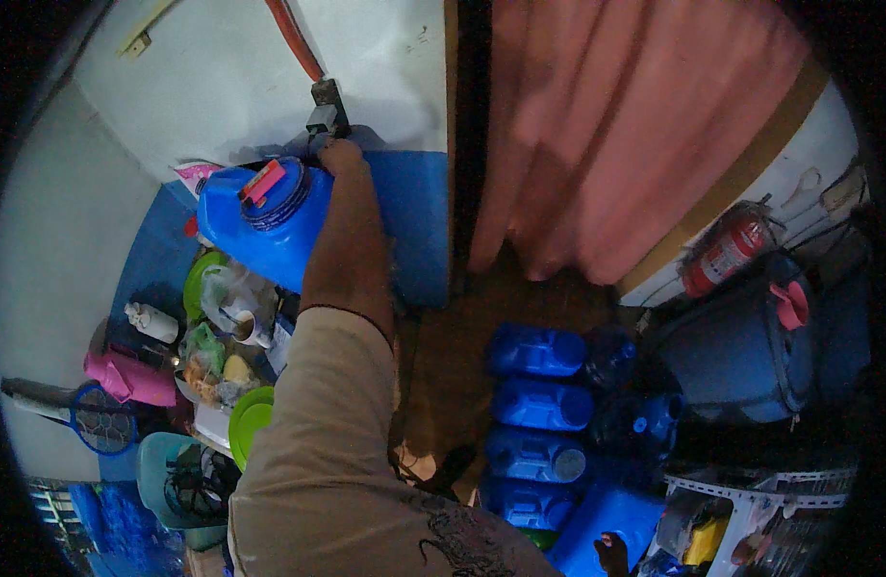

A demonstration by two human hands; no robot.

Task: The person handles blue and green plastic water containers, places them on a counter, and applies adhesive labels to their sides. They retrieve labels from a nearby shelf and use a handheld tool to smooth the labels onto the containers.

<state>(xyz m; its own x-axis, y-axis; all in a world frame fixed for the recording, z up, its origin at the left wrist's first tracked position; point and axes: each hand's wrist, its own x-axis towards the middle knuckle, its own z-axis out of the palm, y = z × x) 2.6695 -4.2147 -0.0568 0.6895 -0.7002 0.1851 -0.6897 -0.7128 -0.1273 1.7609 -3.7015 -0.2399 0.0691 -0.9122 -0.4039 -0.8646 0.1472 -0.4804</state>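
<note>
My left arm stretches up across the middle, and my left hand (pixel 339 152) is at a small grey box (pixel 322 119) on the wall, below an orange tube (pixel 296 40). Its fingertips are hard to make out there. A large blue jug (pixel 294 236) with a dark ringed cap and a red handle-like piece stands just left of that forearm. Low at the right, my right hand (pixel 610 555) shows dark and partly cut off, its fingers curled. It overlaps a tilted blue container (pixel 597 514); what it grips, if anything, cannot be made out.
Several blue jugs (pixel 539 404) stand in a row on the brown floor, beside a large lidded bin (pixel 741 356) and a fire extinguisher (pixel 727 250). A pink curtain (pixel 626 135) hangs behind. Left: a cluttered surface with a pink pitcher (pixel 135 375), green lids and bags.
</note>
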